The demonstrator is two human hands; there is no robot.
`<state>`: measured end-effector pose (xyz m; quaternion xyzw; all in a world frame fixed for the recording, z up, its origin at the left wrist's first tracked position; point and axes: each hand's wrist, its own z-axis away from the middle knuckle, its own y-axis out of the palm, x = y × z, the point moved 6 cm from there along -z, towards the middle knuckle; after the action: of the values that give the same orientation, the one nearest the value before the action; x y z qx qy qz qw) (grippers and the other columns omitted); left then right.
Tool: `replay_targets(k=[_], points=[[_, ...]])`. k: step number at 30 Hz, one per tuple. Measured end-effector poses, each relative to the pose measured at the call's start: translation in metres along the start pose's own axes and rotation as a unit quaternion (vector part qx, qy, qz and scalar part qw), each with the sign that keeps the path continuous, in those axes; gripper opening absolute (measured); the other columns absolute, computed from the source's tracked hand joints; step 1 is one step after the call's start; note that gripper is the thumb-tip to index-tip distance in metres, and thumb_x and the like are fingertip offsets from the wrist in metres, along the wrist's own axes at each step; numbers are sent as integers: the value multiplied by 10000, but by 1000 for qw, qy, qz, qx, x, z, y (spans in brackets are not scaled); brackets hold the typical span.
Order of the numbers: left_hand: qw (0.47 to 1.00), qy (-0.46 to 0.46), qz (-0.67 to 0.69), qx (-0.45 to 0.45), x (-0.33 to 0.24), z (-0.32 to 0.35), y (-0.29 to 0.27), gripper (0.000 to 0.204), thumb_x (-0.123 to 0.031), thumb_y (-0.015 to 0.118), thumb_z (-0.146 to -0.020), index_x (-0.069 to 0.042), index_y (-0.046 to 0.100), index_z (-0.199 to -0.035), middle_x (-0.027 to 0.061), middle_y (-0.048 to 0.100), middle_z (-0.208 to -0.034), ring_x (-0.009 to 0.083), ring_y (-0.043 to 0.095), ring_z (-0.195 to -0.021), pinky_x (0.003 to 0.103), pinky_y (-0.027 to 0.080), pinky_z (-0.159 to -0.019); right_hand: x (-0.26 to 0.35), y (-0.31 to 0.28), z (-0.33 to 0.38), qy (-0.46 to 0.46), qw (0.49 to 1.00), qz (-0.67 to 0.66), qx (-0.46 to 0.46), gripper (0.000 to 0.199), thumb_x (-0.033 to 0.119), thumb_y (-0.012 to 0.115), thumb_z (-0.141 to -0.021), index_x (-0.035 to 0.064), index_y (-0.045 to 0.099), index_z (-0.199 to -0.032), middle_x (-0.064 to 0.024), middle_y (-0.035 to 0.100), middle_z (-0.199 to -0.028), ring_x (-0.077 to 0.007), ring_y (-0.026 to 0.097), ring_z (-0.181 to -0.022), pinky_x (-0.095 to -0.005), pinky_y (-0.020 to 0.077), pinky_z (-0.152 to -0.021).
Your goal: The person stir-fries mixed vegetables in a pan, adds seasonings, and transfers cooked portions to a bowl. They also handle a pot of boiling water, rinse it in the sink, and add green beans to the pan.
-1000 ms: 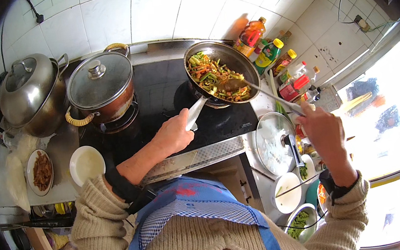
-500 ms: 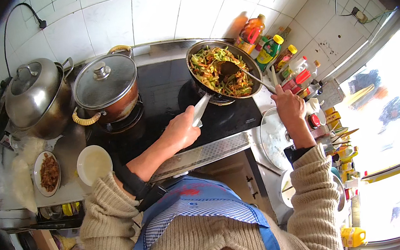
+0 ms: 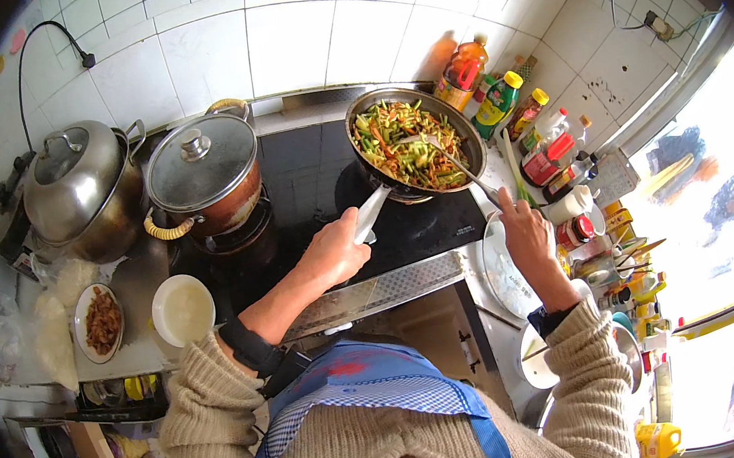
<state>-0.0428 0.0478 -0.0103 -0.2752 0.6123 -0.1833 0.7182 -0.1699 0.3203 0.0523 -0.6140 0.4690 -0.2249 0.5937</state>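
My left hand (image 3: 333,249) is closed around the pale handle of a frying pan (image 3: 470,138) on the right side of the stove. Shredded vegetables (image 3: 387,139), green with orange strips, fill much of the pan. My right hand (image 3: 531,236) grips a long-handled metal spatula (image 3: 461,167) from the right. Its head rests among the vegetables and is partly covered by them.
A glass-lidded pot (image 3: 202,171) stands on the left burner, beside a domed steel pot (image 3: 77,185). Nearer are a dish of brown pieces (image 3: 102,322) and a white bowl (image 3: 183,310). Sauce bottles (image 3: 498,104) line the right, with a glass lid (image 3: 503,272) below.
The spatula has shifted within the pan, its dark head now mostly covered by vegetables. My right hand is slightly lower; my left hand still holds the pan handle. The view has shifted slightly.
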Motion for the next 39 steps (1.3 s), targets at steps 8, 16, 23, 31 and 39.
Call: replay_targets(k=[8, 16, 23, 31, 39], points=[[1000, 2, -8, 0, 1, -1, -2, 525, -192, 641, -748, 29, 472, -1194, 280, 640, -966, 414, 642, -898, 462, 498, -770, -41, 77, -25, -52, 995, -68, -59, 609, 109, 572, -864, 234, 374, -1427, -123, 569, -1035, -317, 595, -945, -439, 500, -754], [997, 2, 61, -57, -6, 6, 3, 529, -336, 657, -818, 27, 479, -1159, 288, 644, -955, 414, 649, -892, 478, 501, -760, 33, -32, -15, -118, 961, -88, -232, 400, 188, 675, -828, 81, 565, -1197, -89, 608, -1006, -277, 561, -915, -409, 388, -859], [939, 144, -86, -302, -5, 40, -105, 380, -296, 687, -843, -38, 612, -1111, 158, 602, -930, 300, 607, -890, 413, 491, -772, 144, -109, 45, -313, 854, -363, -203, 187, 76, 725, -781, 105, 557, -706, -36, 530, -598, -220, 493, -546, -363, 390, -611], [895, -31, -339, -287, 84, 28, -246, 375, -295, 606, -888, -124, 601, -1222, 154, 572, -1079, 318, 550, -1070, 421, 449, -923, 246, -22, 89, -476, 780, -401, 69, 162, 230, 675, -839, 84, 611, -812, -92, 630, -722, -274, 630, -725, -374, 460, -630], [910, 63, -326, -248, 98, -33, -252, 331, -353, 591, -863, -123, 631, -1098, 201, 644, -972, 356, 627, -944, 476, 487, -816, 286, 45, 26, -187, 902, -388, -23, 419, 146, 670, -820, 62, 516, -1200, -176, 525, -998, -388, 556, -939, -468, 489, -743]])
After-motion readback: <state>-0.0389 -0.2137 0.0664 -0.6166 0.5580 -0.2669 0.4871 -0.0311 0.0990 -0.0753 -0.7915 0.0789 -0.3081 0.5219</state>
